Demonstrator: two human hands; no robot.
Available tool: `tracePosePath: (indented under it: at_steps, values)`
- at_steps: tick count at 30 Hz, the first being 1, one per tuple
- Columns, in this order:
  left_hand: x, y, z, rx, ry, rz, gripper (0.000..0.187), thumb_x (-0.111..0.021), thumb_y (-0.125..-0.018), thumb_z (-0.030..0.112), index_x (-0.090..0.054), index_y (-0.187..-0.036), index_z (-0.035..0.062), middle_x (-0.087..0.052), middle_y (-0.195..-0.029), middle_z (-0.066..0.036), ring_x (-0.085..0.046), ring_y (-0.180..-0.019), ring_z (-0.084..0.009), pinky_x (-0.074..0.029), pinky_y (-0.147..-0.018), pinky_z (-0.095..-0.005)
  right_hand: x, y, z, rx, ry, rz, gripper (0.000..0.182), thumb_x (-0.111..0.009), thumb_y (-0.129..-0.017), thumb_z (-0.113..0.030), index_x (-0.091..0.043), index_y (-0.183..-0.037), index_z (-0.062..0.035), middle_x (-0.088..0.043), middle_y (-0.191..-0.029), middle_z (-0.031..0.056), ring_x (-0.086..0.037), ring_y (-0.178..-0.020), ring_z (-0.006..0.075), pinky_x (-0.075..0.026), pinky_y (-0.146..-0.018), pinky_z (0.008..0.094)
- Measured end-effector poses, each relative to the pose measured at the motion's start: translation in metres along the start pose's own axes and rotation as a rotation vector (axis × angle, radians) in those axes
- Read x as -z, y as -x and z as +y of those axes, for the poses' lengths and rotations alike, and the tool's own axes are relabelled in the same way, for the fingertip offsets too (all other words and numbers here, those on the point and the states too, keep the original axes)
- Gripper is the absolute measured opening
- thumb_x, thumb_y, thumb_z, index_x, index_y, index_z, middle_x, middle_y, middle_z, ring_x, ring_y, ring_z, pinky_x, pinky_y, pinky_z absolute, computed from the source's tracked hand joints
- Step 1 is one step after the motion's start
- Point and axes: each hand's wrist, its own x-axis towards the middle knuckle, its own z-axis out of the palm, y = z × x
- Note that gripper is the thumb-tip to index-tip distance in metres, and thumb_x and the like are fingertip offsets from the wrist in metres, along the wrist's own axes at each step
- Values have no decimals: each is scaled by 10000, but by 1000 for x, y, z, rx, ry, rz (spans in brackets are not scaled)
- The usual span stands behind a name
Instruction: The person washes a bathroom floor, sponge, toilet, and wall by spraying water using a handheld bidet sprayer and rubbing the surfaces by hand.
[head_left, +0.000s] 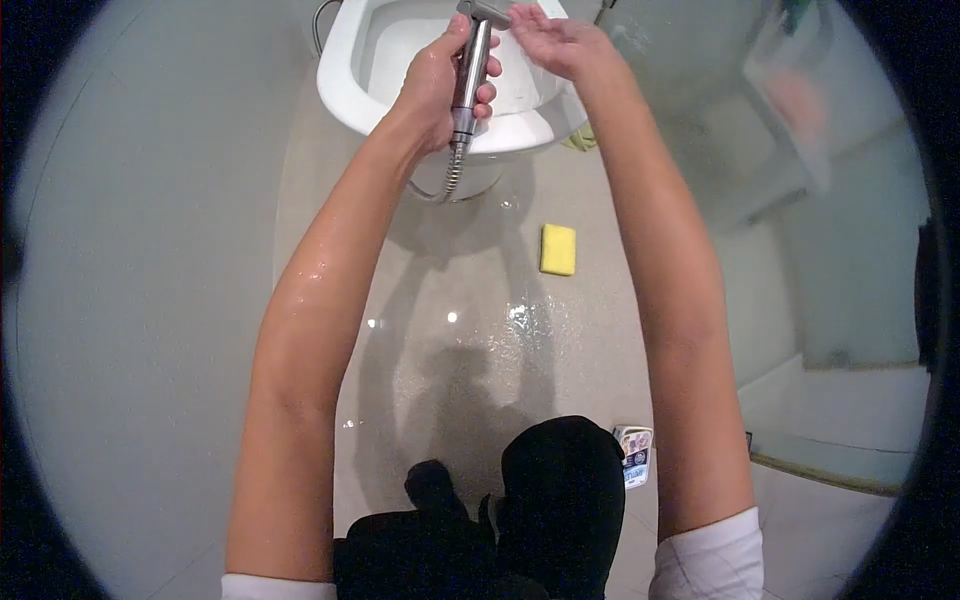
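A chrome hand-held bidet sprayer point(473, 75) is wrapped in the fingers of my left hand point(432, 88), with the thumb up near its head. Its metal hose point(455, 168) hangs below my wrist and curves back to the left. Just right of the spray head, my right hand point(562, 46) is held palm up, fingers loosely spread, with nothing in it. Both hands are over the front of a white ceramic bowl point(342, 62), whose far side lies beyond the top of the view. Drops of water glisten on my left forearm.
A yellow sponge point(558, 250) lies on the wet tiled floor point(470, 300). Near my right knee is a small printed pack point(636, 456). Something yellow-green point(581, 138) shows beside the bowl's base. A glass panel point(850, 250) stands to the right.
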Motion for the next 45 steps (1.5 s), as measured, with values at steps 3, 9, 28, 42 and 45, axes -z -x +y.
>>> tracePosePath:
  at_steps: [3,9,28,42,45]
  values:
    - [4,-6,2,34,55,52,465,-308,-967,448,-526,-1053,46,-508,-763,-30,-459,-552,-123,-404,-448,-251,-33,52,7,-18,230,-112,369,-215,-996,-182,-404,-1118,111,-529,-1050,237,-593,-901,340,-574,-778,383]
    - [14,-22,-7,102,74,61,441,-263,-974,386,-514,-1071,36,-533,-814,-79,-512,-592,-164,-450,-485,-295,-74,68,6,-285,875,-428,537,-212,-997,-307,-291,-1209,180,-481,-1124,311,-564,-1012,388,-548,-833,402]
    - [19,-23,-19,53,91,-131,449,-419,-931,475,-541,-1049,60,-512,-754,-35,-431,-525,-102,-332,-382,-208,38,-16,10,-115,-86,-15,345,-211,-987,-163,-389,-1113,104,-507,-1095,240,-529,-932,319,-449,-879,413]
    - [23,-21,-23,32,153,-134,478,-392,-948,456,-529,-1129,35,-510,-752,-41,-421,-536,-109,-335,-398,-219,20,11,19,-185,-101,-16,406,-177,-977,-177,-450,-1133,81,-516,-1092,258,-525,-1013,366,-453,-889,440]
    - [26,-20,-26,3,178,-119,483,-386,-950,456,-529,-1132,32,-510,-752,-43,-421,-540,-113,-339,-404,-229,15,20,12,-187,-203,7,415,-173,-989,-188,-404,-1206,79,-483,-1179,279,-519,-1038,360,-444,-920,418]
